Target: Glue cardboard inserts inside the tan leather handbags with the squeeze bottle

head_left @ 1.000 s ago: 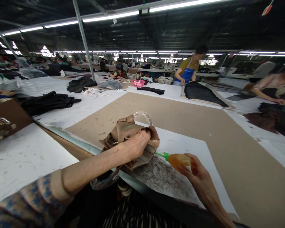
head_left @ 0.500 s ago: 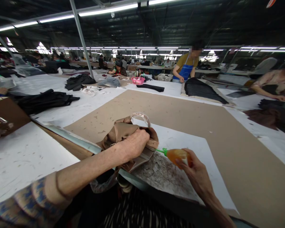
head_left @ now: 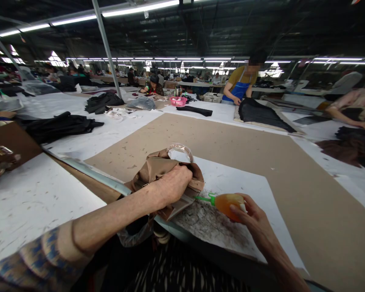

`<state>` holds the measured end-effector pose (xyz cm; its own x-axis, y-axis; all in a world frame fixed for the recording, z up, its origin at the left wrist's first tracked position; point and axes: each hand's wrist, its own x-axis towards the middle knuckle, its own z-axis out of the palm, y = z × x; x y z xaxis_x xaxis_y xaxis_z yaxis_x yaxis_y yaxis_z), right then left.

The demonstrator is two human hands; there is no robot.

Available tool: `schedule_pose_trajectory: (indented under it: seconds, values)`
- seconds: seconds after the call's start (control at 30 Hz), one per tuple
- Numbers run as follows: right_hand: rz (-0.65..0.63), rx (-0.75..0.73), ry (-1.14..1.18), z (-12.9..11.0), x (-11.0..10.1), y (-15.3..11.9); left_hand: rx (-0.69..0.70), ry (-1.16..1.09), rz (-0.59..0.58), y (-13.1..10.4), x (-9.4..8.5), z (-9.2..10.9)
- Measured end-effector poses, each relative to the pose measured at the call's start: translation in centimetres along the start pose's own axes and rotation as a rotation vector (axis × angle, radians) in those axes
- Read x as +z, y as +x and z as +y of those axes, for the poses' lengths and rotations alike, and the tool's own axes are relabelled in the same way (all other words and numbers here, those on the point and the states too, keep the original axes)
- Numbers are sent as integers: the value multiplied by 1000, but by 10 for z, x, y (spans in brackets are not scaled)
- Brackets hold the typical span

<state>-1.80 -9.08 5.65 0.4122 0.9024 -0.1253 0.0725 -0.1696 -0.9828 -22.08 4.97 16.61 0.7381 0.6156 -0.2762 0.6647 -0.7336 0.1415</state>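
Note:
A brown leather-like bag (head_left: 153,168) with a clear-wrapped handle (head_left: 182,151) lies at the table's near edge. My left hand (head_left: 173,184) is closed on the bag near its opening, its fingertips hidden in the folds. My right hand (head_left: 254,215) is wrapped round a squeeze bottle (head_left: 228,205) of amber liquid, held on its side. The bottle's thin green nozzle points left, its tip at the bag's lower right edge; whether it touches, I cannot tell. Below the bottle, the white sheet (head_left: 246,178) is stained with dark, stringy residue.
Tan board (head_left: 231,142) covers the table under the white sheet. A brown box (head_left: 12,150) and black fabric (head_left: 61,126) are at left. Farther back are a pink basket (head_left: 178,101) and a black strip (head_left: 194,110). A co-worker in a blue apron (head_left: 239,91) handles black material (head_left: 263,113).
The bottle in my right hand has lowered slightly, and its nozzle has shifted down and left along the bag's edge. My left hand stays on the bag.

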Motion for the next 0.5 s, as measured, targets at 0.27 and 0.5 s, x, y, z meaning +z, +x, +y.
schedule_pose_trajectory:
  seconds: [0.27, 0.5]
  values:
    - [38, 36, 36, -11, 5, -9, -7, 32, 92, 1, 6, -1]
    - [-35, 67, 29, -12, 7, -14, 30, 30, 97, 3, 16, -8]
